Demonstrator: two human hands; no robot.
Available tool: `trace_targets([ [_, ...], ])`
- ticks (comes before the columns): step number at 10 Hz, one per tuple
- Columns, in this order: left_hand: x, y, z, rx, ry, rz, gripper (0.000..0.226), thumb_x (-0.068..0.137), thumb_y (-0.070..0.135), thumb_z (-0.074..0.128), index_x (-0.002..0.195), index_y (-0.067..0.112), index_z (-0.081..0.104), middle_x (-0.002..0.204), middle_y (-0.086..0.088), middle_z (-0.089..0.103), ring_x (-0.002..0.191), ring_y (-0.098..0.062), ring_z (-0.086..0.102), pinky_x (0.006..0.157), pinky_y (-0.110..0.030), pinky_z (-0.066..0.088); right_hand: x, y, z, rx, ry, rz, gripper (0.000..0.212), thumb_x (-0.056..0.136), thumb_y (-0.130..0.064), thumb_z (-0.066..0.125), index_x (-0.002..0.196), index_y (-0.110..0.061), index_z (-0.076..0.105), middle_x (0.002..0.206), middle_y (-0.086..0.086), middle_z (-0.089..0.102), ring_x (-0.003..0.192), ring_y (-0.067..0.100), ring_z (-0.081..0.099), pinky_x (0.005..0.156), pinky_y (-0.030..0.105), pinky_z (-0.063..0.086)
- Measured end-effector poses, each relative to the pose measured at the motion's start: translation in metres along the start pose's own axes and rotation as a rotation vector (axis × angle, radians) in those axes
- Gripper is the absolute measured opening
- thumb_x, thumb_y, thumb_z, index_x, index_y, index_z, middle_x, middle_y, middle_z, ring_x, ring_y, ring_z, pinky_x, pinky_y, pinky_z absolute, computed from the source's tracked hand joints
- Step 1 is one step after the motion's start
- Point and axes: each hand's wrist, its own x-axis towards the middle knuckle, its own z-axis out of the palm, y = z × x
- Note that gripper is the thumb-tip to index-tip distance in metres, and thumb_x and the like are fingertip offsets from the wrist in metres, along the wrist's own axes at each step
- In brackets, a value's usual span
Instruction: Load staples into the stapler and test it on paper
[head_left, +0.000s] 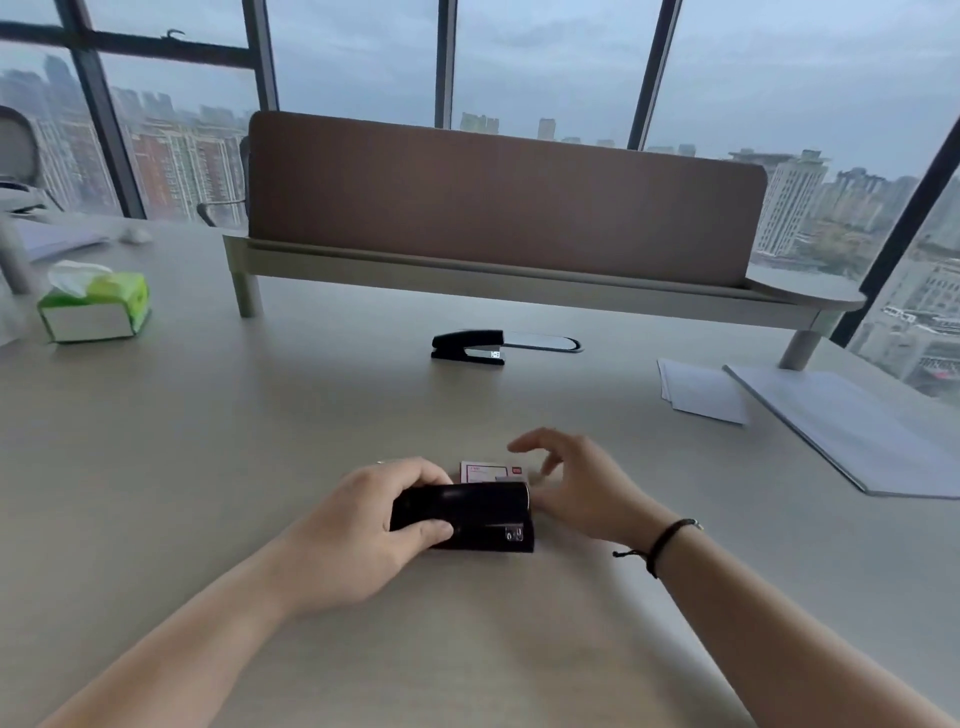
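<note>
A black stapler (478, 512) lies on the beige desk (260, 441) in front of me, its top closed. My left hand (363, 519) grips its left end, thumb on the near side and fingers over the top. Just behind the stapler sits a small pink-and-white staple box (485, 472), partly hidden by it. My right hand (576, 480) hovers at the stapler's right end with fingers spread above the box, holding nothing. A second black stapler (467, 347) rests farther back at the desk's middle. White paper sheets (701, 389) lie at the right.
A green tissue pack (96, 306) stands at the far left. A brown divider panel (498, 202) on a raised shelf spans the back. A thin stack of documents (852, 431) lies at the right edge. A grey cable slot (545, 342) sits behind the far stapler.
</note>
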Motion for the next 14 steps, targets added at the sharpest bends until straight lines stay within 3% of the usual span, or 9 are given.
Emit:
trace_targets([
  [1,0.017,-0.006,-0.007,-0.012,0.013,-0.006,0.013,0.088,0.021,0.071,0.097,0.031,0.066,0.066,0.032,0.058,0.057,0.005,0.05,0.056,-0.009,0.037,0.012,0.002,0.008,-0.001,-0.044,-0.052,0.029,0.074,-0.033,0.072,0.102,-0.035,0.068,0.075,-0.014,0.06,0.071,0.008,0.057,0.075,0.028,0.051],
  [2,0.038,-0.014,-0.013,-0.03,0.025,-0.007,0.012,0.088,0.022,0.071,0.096,0.03,0.067,0.07,0.022,0.064,0.057,0.002,0.05,0.057,-0.012,0.038,0.02,0.007,0.009,0.019,-0.043,-0.12,0.021,0.076,-0.029,0.075,0.09,-0.04,0.064,0.075,-0.013,0.058,0.065,0.006,0.05,0.07,0.026,0.047],
  [4,0.108,-0.044,-0.012,0.016,0.074,-0.013,0.012,0.089,0.023,0.07,0.099,0.028,0.068,0.078,0.016,0.065,0.065,0.008,0.055,0.06,-0.006,0.037,0.055,0.038,-0.002,0.016,0.096,-0.062,0.026,0.083,-0.027,0.071,0.106,-0.037,0.065,0.098,-0.017,0.062,0.081,0.0,0.056,0.072,0.02,0.041],
  [5,0.148,-0.061,-0.006,0.038,0.098,-0.01,0.015,0.091,0.02,0.068,0.104,0.025,0.065,0.089,0.015,0.065,0.072,0.011,0.055,0.061,-0.005,0.036,0.086,0.06,-0.011,0.036,0.202,0.05,0.028,0.085,-0.025,0.071,0.111,-0.033,0.067,0.102,-0.013,0.064,0.083,0.01,0.057,0.072,0.021,0.039],
  [6,0.184,-0.076,0.003,0.072,0.117,-0.012,0.016,0.092,0.02,0.067,0.107,0.025,0.062,0.095,0.01,0.062,0.077,0.003,0.053,0.063,-0.008,0.034,0.118,0.083,-0.018,-0.01,0.252,0.085,0.031,0.086,-0.025,0.07,0.116,-0.03,0.068,0.115,-0.004,0.066,0.095,0.016,0.06,0.081,0.023,0.04],
  [9,0.268,-0.105,0.017,0.205,0.167,-0.012,0.032,0.09,0.026,0.069,0.121,0.019,0.063,0.135,0.003,0.048,0.126,-0.025,0.04,0.108,-0.038,0.035,0.198,0.129,-0.035,-0.162,0.277,0.095,0.031,0.088,-0.021,0.066,0.119,-0.021,0.068,0.123,0.008,0.067,0.113,0.031,0.059,0.093,0.029,0.041],
  [11,0.285,-0.12,0.018,0.243,0.19,0.0,0.028,0.089,0.033,0.068,0.117,0.027,0.066,0.151,0.007,0.034,0.141,-0.021,0.024,0.115,-0.045,0.025,0.217,0.144,-0.035,-0.174,0.287,0.13,0.027,0.09,-0.029,0.062,0.117,-0.034,0.068,0.128,-0.001,0.067,0.119,0.027,0.057,0.098,0.037,0.047],
  [13,0.28,-0.121,0.023,0.152,0.296,0.075,0.039,0.086,0.028,0.072,0.124,0.032,0.062,0.143,0.009,0.045,0.136,-0.021,0.031,0.111,-0.048,0.033,0.214,0.143,-0.034,-0.206,0.307,0.113,0.037,0.09,-0.026,0.059,0.126,-0.035,0.062,0.137,-0.004,0.06,0.121,0.025,0.054,0.102,0.04,0.044],
  [14,0.273,-0.118,0.027,0.24,0.333,0.093,0.048,0.085,0.027,0.072,0.129,0.032,0.054,0.139,0.009,0.048,0.134,-0.023,0.036,0.107,-0.045,0.037,0.208,0.14,-0.034,-0.189,0.34,0.12,0.045,0.089,-0.025,0.061,0.134,-0.031,0.056,0.141,0.0,0.055,0.123,0.027,0.055,0.105,0.041,0.043],
])
